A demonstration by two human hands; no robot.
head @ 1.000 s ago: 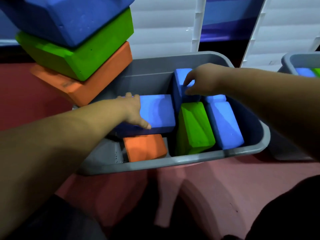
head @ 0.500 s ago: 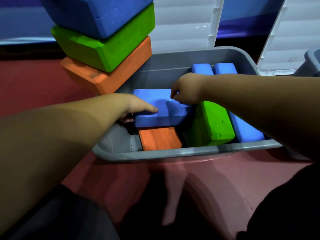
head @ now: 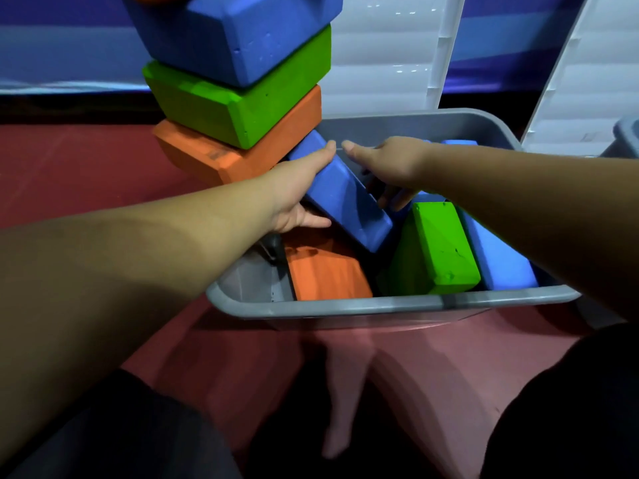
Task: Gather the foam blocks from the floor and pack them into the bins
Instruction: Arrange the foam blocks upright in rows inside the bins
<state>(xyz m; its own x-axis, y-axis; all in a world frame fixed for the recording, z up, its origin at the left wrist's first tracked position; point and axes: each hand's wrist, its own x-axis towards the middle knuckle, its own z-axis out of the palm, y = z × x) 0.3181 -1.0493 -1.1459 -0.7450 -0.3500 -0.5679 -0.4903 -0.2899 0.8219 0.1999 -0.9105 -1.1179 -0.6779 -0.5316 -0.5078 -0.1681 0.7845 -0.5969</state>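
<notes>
A grey bin (head: pixel 380 302) sits on the red floor in front of me. Inside it a blue foam block (head: pixel 345 198) stands tilted on edge, and both hands hold it. My left hand (head: pixel 301 191) grips its left side, thumb on top and fingers under it. My right hand (head: pixel 390 167) grips its right side, thumb on top and fingers curled below. An orange block (head: pixel 325 274) lies at the bin's bottom left. A green block (head: pixel 439 250) leans in the middle. Another blue block (head: pixel 494 257) lies along the right wall.
A stack of orange (head: pixel 214 157), green (head: pixel 238 102) and blue (head: pixel 238 36) foam blocks leans at the bin's far left corner. White slatted panels (head: pixel 383 63) stand behind. A second grey bin's corner (head: pixel 626 136) shows at far right. My dark-clothed knees fill the bottom corners.
The blue block lay flat in the bin; both hands have tipped it up onto its edge, toward the far left. My view has moved closer to the bin.
</notes>
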